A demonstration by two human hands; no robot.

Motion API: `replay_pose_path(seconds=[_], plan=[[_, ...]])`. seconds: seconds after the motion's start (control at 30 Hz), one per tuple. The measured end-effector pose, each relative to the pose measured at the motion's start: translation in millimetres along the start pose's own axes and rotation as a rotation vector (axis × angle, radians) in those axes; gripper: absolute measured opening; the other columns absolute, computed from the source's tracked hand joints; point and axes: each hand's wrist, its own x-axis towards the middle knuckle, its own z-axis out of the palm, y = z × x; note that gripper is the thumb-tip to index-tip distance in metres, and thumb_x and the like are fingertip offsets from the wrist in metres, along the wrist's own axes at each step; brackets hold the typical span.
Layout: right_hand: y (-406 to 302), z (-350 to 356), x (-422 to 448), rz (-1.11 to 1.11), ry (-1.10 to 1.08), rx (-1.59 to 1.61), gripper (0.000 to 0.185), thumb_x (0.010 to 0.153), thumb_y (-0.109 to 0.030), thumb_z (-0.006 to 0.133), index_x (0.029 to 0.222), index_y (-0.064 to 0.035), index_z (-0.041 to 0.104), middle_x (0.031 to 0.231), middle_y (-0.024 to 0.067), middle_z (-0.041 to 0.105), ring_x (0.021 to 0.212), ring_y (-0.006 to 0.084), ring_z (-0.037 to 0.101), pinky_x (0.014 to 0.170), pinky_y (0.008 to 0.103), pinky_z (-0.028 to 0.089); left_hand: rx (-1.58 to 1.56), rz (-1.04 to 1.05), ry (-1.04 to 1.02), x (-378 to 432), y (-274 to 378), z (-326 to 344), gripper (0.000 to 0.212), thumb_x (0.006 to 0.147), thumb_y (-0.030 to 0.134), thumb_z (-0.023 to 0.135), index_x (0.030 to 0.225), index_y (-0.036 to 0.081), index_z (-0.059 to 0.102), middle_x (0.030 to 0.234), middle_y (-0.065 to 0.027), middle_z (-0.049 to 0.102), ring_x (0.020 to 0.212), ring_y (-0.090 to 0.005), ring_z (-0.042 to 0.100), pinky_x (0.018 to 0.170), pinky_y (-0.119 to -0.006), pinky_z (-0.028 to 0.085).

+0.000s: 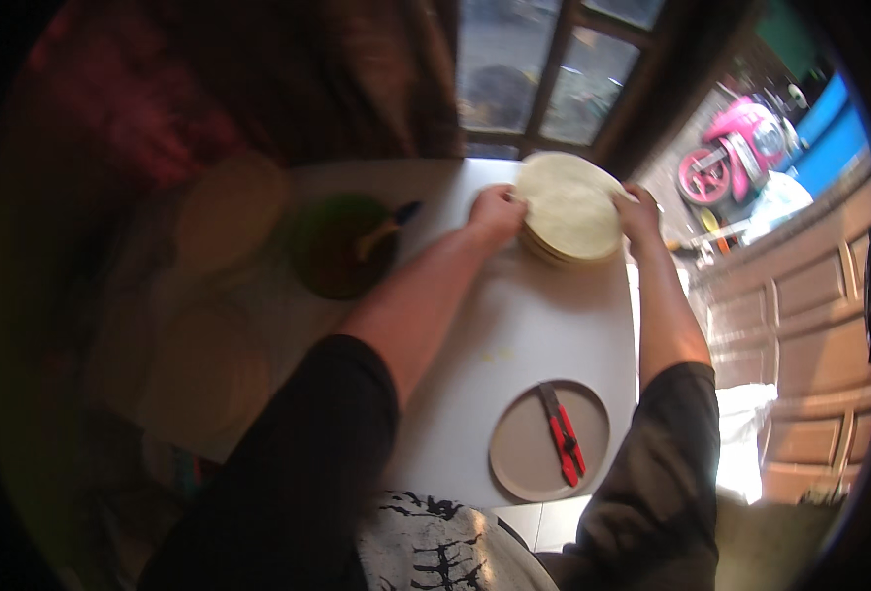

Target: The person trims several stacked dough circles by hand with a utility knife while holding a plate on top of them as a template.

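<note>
At the far right part of the white table [546, 325] is a stack of thin, round, pale flatbread sheets [568, 207]. My left hand [498, 216] pinches the stack's left edge, and my right hand [639, 219] grips the right edge. Whether they hold only the top sheet or several, I cannot tell. Nearer to me, a utility knife with a red handle [570, 447] lies across a round beige plate [518, 443], its blade pointing away. Left of my left forearm, in shade, stands a green bowl [310, 251] with a brush [384, 233] leaning in it.
More round sheets [232, 210] lie in shadow on the left, with another pile [203, 369] nearer. Beyond the table is a framed window [531, 74]. A panelled wooden door [805, 295], a white sack [746, 436] and a pink scooter [738, 148] are on the right.
</note>
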Motion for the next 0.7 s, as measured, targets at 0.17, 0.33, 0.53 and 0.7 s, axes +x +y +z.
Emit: replay_pose_path(seconds=[0.17,0.33,0.53,0.7], plan=[[31.5,-19.5,0.5,-0.076,0.118,-0.213,0.046,0.088,-0.025,0.069,0.127,-0.0017,0.063,0.120,0.0192,0.067,0.111,0.0285,0.064,0.096,0.0377,0.049,0.276,0.126,0.066,-58.1,8.0,11.9,0.077,0.093,0.021,0.073,0.154,-0.003,0.032,0.134,-0.0222,0.058,0.111,-0.0262,0.063,0.090,-0.040,0.055],[-78.0,-8.5,-143.9,-0.635,-0.005,-0.140,0.030,0.095,-0.012,0.063,0.123,-0.0024,0.063,0.119,0.0148,0.065,0.110,0.0292,0.062,0.096,0.0422,0.050,0.433,0.590,-0.568,-286.5,16.5,-106.9,0.056,0.089,0.023,0.077,0.138,0.004,0.057,0.127,-0.0169,0.063,0.113,-0.0302,0.064,0.097,-0.040,0.052],[-201.6,67.9,-311.0,-1.178,-0.817,0.116,0.034,0.080,-0.003,0.073,0.113,-0.0063,0.067,0.110,0.0122,0.066,0.102,0.0323,0.064,0.088,0.0426,0.054,1.216,0.557,0.143,-447.4,-30.3,-316.3,0.041,0.084,0.022,0.079,0.122,0.010,0.069,0.123,-0.0114,0.064,0.121,-0.0330,0.057,0.106,-0.047,0.046],[-257.0,195.5,-408.1,-1.401,-0.850,0.133,0.037,0.078,-0.013,0.077,0.113,-0.0091,0.070,0.114,0.0119,0.068,0.110,0.0319,0.064,0.095,0.0439,0.051,1.255,0.398,0.165,-478.6,-35.1,-408.7,0.050,0.075,0.026,0.081,0.121,0.010,0.070,0.124,-0.0115,0.062,0.121,-0.0330,0.056,0.104,-0.045,0.047]])
